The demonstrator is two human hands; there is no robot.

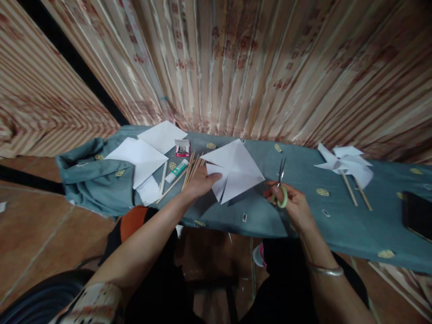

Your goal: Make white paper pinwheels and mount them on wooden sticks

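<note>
A white paper square (241, 168) with slits cut inward from its corners is pinched at its left side by my left hand (199, 183), thumb on top. My right hand (292, 202) grips green-handled scissors (281, 180) just right of the paper, their blades pointing away from me and apart from the sheet. Beside my left hand lie several thin wooden sticks (189, 170), a green and white tube (178, 170) and a small red box (182, 148) of little metal pieces.
White paper sheets (137, 155) lie at the left of the cloth-covered table (219, 220). Paper pinwheels (347, 164) on sticks rest at the right, near a dark phone-like object (416, 213). A pleated curtain (229, 67) hangs behind the table.
</note>
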